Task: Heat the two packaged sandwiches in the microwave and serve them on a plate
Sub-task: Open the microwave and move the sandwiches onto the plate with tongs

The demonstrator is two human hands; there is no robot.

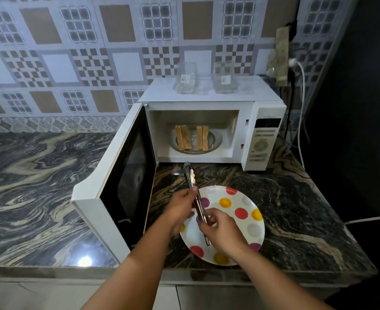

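while over plate (pixel 249 220), hands (pixel 203 217) grip tongs (pixel 192 182)

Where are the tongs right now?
In the head view the tongs are held by both hands, left hand and right hand, above the dotted plate, tips toward the open microwave.

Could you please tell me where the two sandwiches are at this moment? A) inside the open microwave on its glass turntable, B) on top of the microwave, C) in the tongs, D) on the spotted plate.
A: both sandwiches stand on the glass turntable inside the open microwave, while the spotted plate holds none and the tongs carry nothing.
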